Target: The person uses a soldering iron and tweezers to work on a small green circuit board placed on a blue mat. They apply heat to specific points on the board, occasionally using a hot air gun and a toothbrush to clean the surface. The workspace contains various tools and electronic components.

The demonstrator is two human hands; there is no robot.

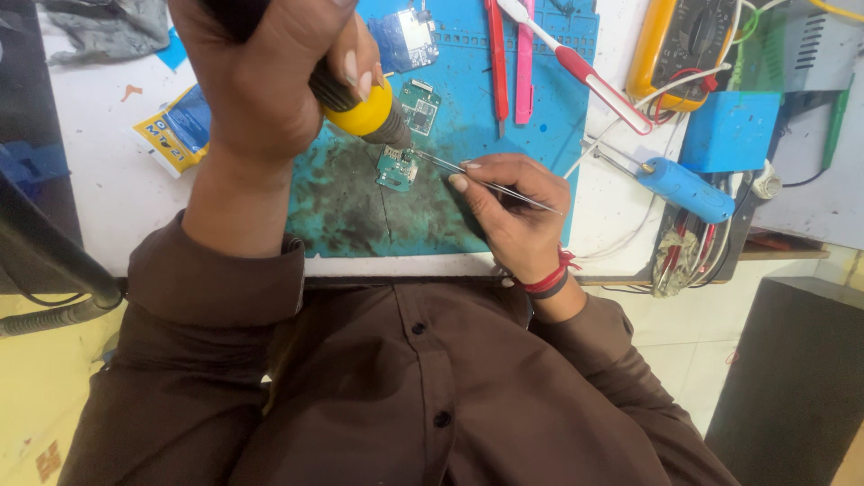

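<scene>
L hand (270, 81) grips soldering iron (364, 112); R hand (513, 207) pinches tweezers (486, 184) at small board (397, 167).

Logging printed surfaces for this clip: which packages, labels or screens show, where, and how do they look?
Sachet: left of the blue mat, beside the left hand; flat, torn, yellow, blue and white.
Multimeter: top right; yellow case, dark face, its screen not clearly visible.
</scene>
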